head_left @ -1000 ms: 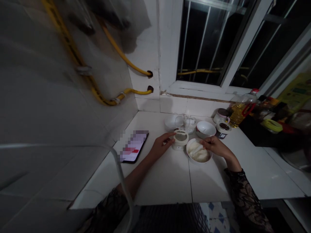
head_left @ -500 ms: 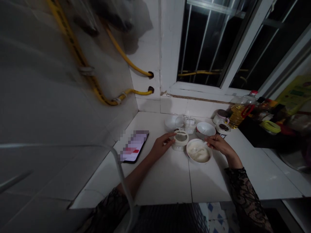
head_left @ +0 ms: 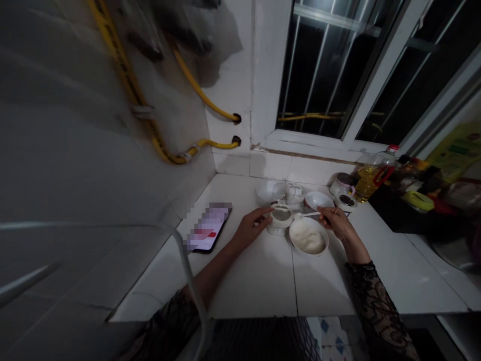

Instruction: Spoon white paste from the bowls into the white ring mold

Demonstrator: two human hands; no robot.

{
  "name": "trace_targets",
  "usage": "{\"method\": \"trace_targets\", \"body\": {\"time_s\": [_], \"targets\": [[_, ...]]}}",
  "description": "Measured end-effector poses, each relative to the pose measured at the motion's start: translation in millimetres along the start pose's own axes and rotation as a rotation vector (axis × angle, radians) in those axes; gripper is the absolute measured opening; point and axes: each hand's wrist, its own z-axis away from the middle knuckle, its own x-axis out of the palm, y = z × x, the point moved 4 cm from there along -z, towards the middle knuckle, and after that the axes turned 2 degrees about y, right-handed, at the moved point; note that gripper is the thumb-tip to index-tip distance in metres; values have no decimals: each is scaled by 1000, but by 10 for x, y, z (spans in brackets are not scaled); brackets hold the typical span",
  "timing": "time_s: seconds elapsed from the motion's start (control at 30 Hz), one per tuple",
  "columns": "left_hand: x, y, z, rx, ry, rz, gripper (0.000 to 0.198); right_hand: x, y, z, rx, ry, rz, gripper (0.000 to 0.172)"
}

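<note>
**Q: Entry one, head view. Which item serves as the reference?**
A: A white bowl (head_left: 308, 253) on the worktop (head_left: 255, 281), holding a mounded pale paste (head_left: 307, 237).

**Q: Right hand (head_left: 336, 224)?**
A: Just above the bowl's far right rim. Its fingers (head_left: 323, 212) are clamped on the handle of a white spoon (head_left: 307, 214), whose head lies over the bowl's far left rim.

**Q: Left hand (head_left: 250, 226)?**
A: Left of the bowl. Its fingers (head_left: 263, 213) touch the side of a round white lidded container (head_left: 280, 223), which stands just beside the bowl. They lie close together, but whether they grip the container cannot be told.

**Q: Other items beyond the bowl?**
A: Directly behind it: a glass cup (head_left: 295, 194), with a shallow white dish (head_left: 267, 191) to that cup's left. Behind and to the right: a small white bowl (head_left: 319, 200), then a small open jar of dark contents (head_left: 345, 200), a lidded jar (head_left: 341, 184) and a bottle of cooking oil (head_left: 370, 183).

**Q: Left of the bowl, further off?**
A: A smartphone (head_left: 207, 228) lying flat, its screen pixelated. Yellow gas hoses (head_left: 197, 90) run along the wall, and a barred window (head_left: 330, 70) stands behind the bowl.
</note>
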Motion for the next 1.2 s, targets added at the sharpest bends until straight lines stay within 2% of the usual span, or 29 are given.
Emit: {"method": "trace_targets", "body": {"time_s": [0.1, 0.2, 0.3, 0.4, 0.47, 0.57, 0.7, 0.77, 0.9, 1.03, 1.2], "targets": [[-1, -3, -2, 5, 2, -4, 34, 101, -100, 31, -134, 120, 54, 53], [2, -17, -2, 13, 14, -2, 34, 253, -211, 134, -415, 246, 280, 52], [7, -25, 2, 3, 15, -9, 34, 458, -280, 261, -693, 218, 609, 45], [6, -17, 5, -6, 11, -8, 34, 507, -315, 337, -805, 186, 751, 40], [4, -8, 5, 1, 11, 0, 34, 398, -335, 348, -769, 224, 697, 40], [2, -9, 2, 9, 12, 1, 33, 136, -311, 308, -619, 238, 531, 45], [3, -29, 0, -5, 4, -11, 33, -61, -189, 219, -453, 66, 476, 49], [2, -30, 2, -7, 3, -14, 34, -43, -139, 199, -431, -12, 558, 48], [-2, -19, 9, -5, 0, -14, 35, 103, -129, 215, -501, -33, 693, 44], [1, -26, 12, -11, 1, -11, 34, 188, -109, 228, -536, -105, 666, 45], [6, -37, 8, 1, 10, -15, 33, 146, -62, 206, -482, -143, 550, 48]]}}
